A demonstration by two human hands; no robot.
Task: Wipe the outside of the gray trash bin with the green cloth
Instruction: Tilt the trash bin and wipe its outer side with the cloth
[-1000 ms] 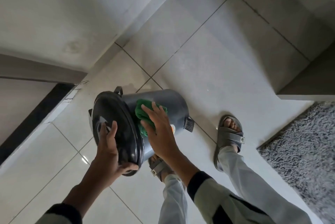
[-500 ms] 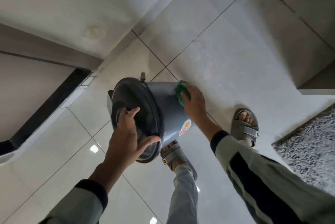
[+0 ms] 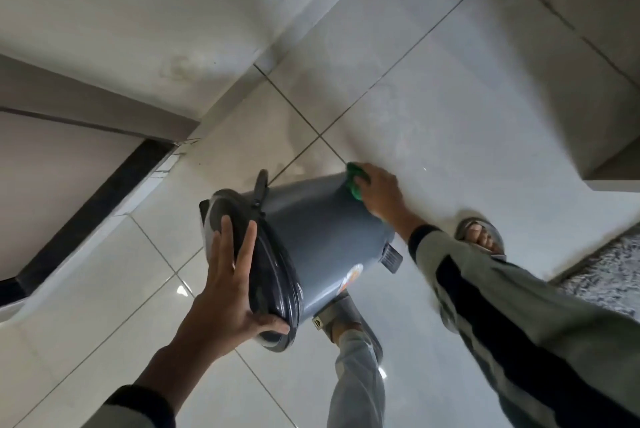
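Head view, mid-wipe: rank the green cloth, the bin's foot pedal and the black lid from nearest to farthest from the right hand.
1. green cloth: under the right hand, base end of the gray trash bin.
2. foot pedal: same end, nearer the person.
3. black lid: opposite end, against the left hand.

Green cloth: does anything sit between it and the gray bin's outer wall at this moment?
Nothing visible does. The right hand holds the green cloth straight against the gray trash bin wall, near its bottom end. The left hand braces the lid, away from the cloth.
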